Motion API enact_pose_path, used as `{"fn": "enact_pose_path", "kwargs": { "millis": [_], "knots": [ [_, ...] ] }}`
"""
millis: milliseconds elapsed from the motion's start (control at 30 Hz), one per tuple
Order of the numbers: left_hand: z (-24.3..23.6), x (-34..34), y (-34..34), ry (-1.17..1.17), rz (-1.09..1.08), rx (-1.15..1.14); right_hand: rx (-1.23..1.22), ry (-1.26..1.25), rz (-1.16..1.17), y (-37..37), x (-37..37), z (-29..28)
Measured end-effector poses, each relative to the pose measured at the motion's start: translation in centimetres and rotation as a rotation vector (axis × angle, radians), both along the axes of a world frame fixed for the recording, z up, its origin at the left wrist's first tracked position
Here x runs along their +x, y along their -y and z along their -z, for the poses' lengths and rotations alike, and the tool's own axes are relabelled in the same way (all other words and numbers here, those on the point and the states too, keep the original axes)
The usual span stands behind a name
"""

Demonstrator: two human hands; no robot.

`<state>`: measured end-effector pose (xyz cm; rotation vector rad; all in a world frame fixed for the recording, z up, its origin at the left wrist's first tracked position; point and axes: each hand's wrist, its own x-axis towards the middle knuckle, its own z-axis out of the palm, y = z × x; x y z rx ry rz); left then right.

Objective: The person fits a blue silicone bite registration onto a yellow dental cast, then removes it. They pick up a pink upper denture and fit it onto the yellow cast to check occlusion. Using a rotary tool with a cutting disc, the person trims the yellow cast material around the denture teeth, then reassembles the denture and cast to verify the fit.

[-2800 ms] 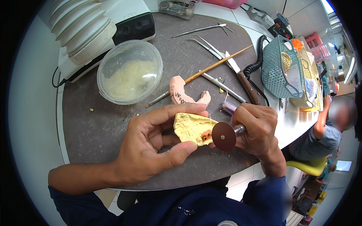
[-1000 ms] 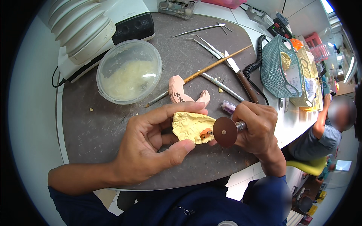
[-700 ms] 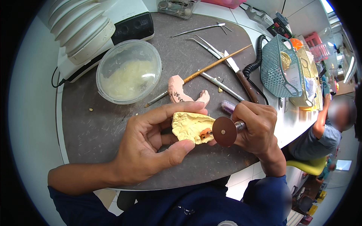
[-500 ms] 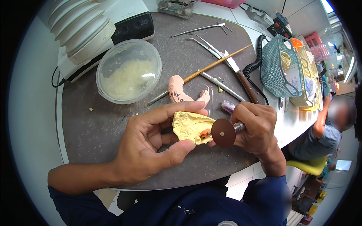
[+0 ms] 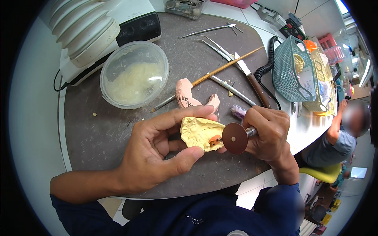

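Observation:
Between thumb and fingers, my left hand (image 5: 157,143) grips a yellow plaster dental model (image 5: 197,131). Orange material with small dark spots (image 5: 215,140) sits at the model's right side. My right hand (image 5: 267,133) is closed round a metal rotary handpiece (image 5: 251,132), which carries a brown cutting disc (image 5: 235,138). The disc's left edge overlaps the model's right end in view; I cannot tell whether they touch. Just beyond my left fingertips stands a pink dental model (image 5: 184,94) with dark handwriting. A purple-bristled brush (image 5: 238,111) lies beyond my right hand.
A clear round tub (image 5: 134,49) with pale contents stands at left by a white ribbed hose (image 5: 84,31). A brush with a wooden handle (image 5: 220,69), a knife (image 5: 256,84) and metal tweezers (image 5: 214,47) lie crossed ahead. Right are a teal basket (image 5: 289,74) and a seated person (image 5: 330,137).
My right hand and the brown disc have shifted very slightly to the right and down. The left hand and yellow model are almost unmoved.

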<state>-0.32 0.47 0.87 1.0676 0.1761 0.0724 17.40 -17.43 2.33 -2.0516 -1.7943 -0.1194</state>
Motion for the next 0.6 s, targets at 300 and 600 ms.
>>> {"fn": "enact_pose_path", "kwargs": {
  "millis": [300, 600],
  "knots": [
    [0.04, -0.13, 0.04, -0.009, 0.001, 0.004, 0.010, 0.020, -0.036, -0.19, -0.10, -0.06],
    [0.03, -0.08, 0.03, 0.004, -0.004, 0.013, -0.006, 0.007, -0.018, 0.04, 0.14, 0.19]
  ]
}}
